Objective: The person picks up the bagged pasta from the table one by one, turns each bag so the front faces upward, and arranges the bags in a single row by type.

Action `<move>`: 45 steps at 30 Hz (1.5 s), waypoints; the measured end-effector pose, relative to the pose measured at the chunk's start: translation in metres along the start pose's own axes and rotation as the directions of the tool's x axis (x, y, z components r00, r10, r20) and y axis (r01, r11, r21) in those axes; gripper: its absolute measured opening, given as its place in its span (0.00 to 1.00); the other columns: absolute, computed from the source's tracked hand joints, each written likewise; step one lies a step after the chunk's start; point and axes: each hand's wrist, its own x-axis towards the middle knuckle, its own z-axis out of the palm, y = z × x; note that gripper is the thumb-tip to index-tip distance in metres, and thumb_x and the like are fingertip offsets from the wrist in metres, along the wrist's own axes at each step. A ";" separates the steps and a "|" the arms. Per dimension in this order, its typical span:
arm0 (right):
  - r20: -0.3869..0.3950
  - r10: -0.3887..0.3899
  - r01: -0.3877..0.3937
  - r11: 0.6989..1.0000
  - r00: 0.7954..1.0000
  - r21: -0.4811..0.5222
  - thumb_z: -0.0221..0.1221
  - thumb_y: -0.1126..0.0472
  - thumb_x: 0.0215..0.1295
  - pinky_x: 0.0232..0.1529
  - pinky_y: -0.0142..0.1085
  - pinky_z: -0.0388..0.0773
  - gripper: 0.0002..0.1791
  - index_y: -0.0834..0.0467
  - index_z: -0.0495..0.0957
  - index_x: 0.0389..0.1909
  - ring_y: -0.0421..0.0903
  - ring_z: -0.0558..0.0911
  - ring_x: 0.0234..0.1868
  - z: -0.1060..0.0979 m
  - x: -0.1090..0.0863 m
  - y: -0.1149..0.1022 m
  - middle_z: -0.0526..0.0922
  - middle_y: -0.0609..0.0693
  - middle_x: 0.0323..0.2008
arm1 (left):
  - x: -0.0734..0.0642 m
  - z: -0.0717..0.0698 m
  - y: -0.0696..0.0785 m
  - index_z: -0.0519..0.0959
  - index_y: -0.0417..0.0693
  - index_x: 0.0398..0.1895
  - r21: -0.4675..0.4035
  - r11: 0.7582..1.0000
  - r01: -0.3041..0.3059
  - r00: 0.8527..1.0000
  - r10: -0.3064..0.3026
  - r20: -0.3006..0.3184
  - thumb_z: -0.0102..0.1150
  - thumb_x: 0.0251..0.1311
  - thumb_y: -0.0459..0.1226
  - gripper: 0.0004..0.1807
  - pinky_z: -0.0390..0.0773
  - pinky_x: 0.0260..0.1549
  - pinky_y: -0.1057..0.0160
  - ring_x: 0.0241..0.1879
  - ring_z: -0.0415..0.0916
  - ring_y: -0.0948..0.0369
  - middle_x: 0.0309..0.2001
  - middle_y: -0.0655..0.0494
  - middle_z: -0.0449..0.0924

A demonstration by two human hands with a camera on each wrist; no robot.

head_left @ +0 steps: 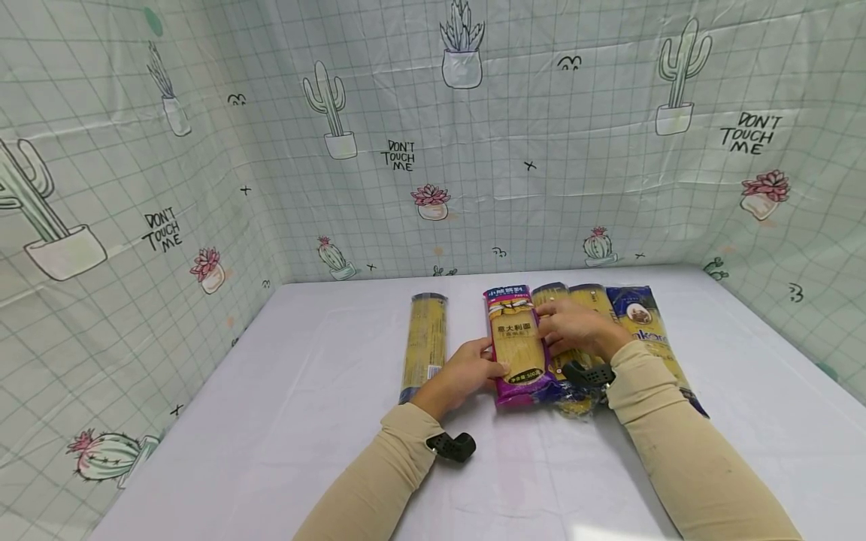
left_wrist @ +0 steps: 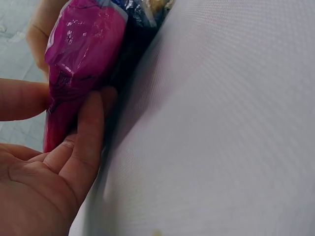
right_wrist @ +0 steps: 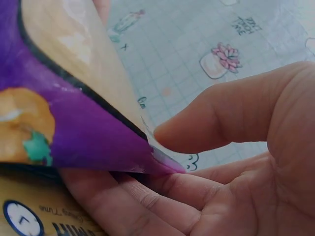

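Note:
A purple-and-blue pasta packet (head_left: 517,347) lies between the two hands, its front label facing up. My left hand (head_left: 463,373) grips its left edge; in the left wrist view the thumb is on one side of the magenta end (left_wrist: 83,44) and the fingers are beneath. At the opposite edge my right hand (head_left: 575,327) pinches the wrapper, and the right wrist view has its thumb above the purple corner (right_wrist: 113,142) and its fingers below. Yellow spaghetti packets (head_left: 591,298) lie under and behind the right hand, which partly hides them.
A separate spaghetti packet (head_left: 426,338) with dark ends lies on the white table (head_left: 338,361), left of the held one. At the right end of the row is a blue-and-yellow pasta packet (head_left: 646,315). A patterned curtain (head_left: 541,188) encloses the table's back and sides.

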 end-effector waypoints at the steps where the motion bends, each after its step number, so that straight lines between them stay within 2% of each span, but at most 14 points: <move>1: -0.004 -0.001 0.001 1.000 1.000 -0.005 0.51 0.70 0.68 0.44 0.46 0.83 0.36 0.74 0.51 0.74 0.53 0.82 0.43 0.000 0.000 0.000 0.77 0.68 0.53 | 0.000 0.000 -0.001 0.61 0.32 0.72 -0.004 1.000 -0.001 1.000 0.001 0.000 0.56 0.67 0.26 0.31 0.83 0.45 0.58 0.44 0.82 0.56 0.49 0.45 0.82; 5: -0.008 0.000 0.000 1.000 1.000 -0.021 0.50 0.68 0.71 0.44 0.46 0.83 0.33 0.75 0.52 0.73 0.54 0.81 0.46 0.000 0.000 -0.001 0.75 0.69 0.55 | 0.001 -0.001 -0.002 0.59 0.33 0.74 -0.020 1.000 -0.009 1.000 0.009 0.002 0.55 0.68 0.25 0.32 0.82 0.46 0.58 0.47 0.82 0.56 0.52 0.45 0.82; 8: -0.002 0.007 -0.007 1.000 1.000 -0.015 0.49 0.66 0.72 0.45 0.47 0.83 0.33 0.76 0.51 0.73 0.59 0.79 0.51 0.000 -0.001 -0.002 0.71 0.72 0.58 | 0.002 -0.001 -0.003 0.59 0.34 0.75 -0.028 1.000 -0.006 1.000 0.006 -0.008 0.55 0.67 0.25 0.33 0.82 0.46 0.58 0.47 0.82 0.55 0.53 0.45 0.81; 13: 0.007 0.016 -0.016 1.000 1.000 -0.014 0.46 0.64 0.75 0.49 0.48 0.82 0.33 0.76 0.48 0.73 0.68 0.72 0.61 -0.001 -0.002 -0.003 0.65 0.76 0.63 | 0.003 -0.001 -0.004 0.61 0.36 0.75 -0.008 1.000 0.009 1.000 -0.010 -0.030 0.57 0.66 0.25 0.34 0.83 0.44 0.58 0.45 0.82 0.56 0.50 0.45 0.81; 18: 0.002 0.020 -0.020 1.000 1.000 -0.015 0.44 0.62 0.76 0.51 0.49 0.81 0.32 0.75 0.50 0.73 0.72 0.67 0.65 -0.001 -0.004 -0.003 0.59 0.77 0.67 | 0.002 -0.002 -0.003 0.62 0.38 0.75 0.018 1.000 0.020 0.999 -0.019 -0.032 0.58 0.65 0.25 0.34 0.83 0.43 0.59 0.44 0.81 0.57 0.47 0.48 0.81; 21: -0.002 0.022 -0.022 1.000 1.000 -0.014 0.45 0.62 0.76 0.51 0.49 0.81 0.29 0.75 0.54 0.71 0.72 0.68 0.64 -0.001 -0.004 -0.004 0.57 0.76 0.69 | 0.002 -0.002 -0.003 0.63 0.40 0.74 0.039 0.999 0.022 0.999 -0.021 -0.032 0.60 0.65 0.27 0.34 0.84 0.41 0.60 0.43 0.81 0.59 0.46 0.50 0.81; 26: 0.012 0.021 -0.021 1.000 1.000 0.000 0.45 0.61 0.77 0.49 0.49 0.82 0.27 0.75 0.58 0.67 0.66 0.77 0.57 0.000 -0.004 -0.005 0.61 0.75 0.67 | 0.001 -0.002 -0.003 0.69 0.42 0.71 0.093 0.996 0.013 0.999 -0.010 -0.034 0.61 0.65 0.28 0.31 0.84 0.38 0.62 0.41 0.80 0.59 0.45 0.50 0.79; 31: 0.022 0.033 -0.034 0.999 0.999 0.021 0.47 0.60 0.77 0.49 0.49 0.82 0.30 0.75 0.55 0.70 0.62 0.81 0.52 0.001 -0.004 -0.008 0.60 0.76 0.68 | 0.002 -0.002 -0.003 0.71 0.42 0.69 0.124 0.992 0.016 0.998 -0.008 -0.061 0.62 0.63 0.28 0.30 0.84 0.36 0.62 0.40 0.80 0.59 0.46 0.50 0.78; 37: 0.019 0.047 -0.047 0.999 0.999 0.003 0.47 0.59 0.77 0.49 0.48 0.82 0.31 0.75 0.53 0.71 0.67 0.78 0.56 0.002 -0.005 -0.012 0.55 0.78 0.69 | 0.002 0.000 -0.003 0.71 0.39 0.68 0.151 0.988 0.016 0.996 -0.002 -0.092 0.62 0.64 0.27 0.28 0.84 0.36 0.63 0.40 0.80 0.59 0.45 0.51 0.77; 40: -0.002 0.037 -0.037 0.999 0.999 -0.021 0.46 0.60 0.77 0.48 0.48 0.83 0.31 0.76 0.54 0.71 0.69 0.77 0.57 0.001 -0.008 -0.015 0.57 0.80 0.68 | 0.002 0.001 -0.003 0.72 0.36 0.67 0.157 0.988 0.001 0.996 0.014 -0.094 0.61 0.63 0.26 0.27 0.84 0.36 0.63 0.40 0.80 0.59 0.44 0.51 0.79; 45: -0.040 0.036 -0.037 0.999 0.999 -0.028 0.45 0.59 0.78 0.46 0.48 0.83 0.29 0.75 0.57 0.70 0.66 0.81 0.53 0.000 -0.011 -0.021 0.64 0.79 0.64 | 0.001 0.002 -0.003 0.73 0.34 0.65 0.152 0.988 -0.005 0.995 0.019 -0.095 0.62 0.63 0.27 0.26 0.83 0.36 0.63 0.40 0.81 0.59 0.45 0.50 0.81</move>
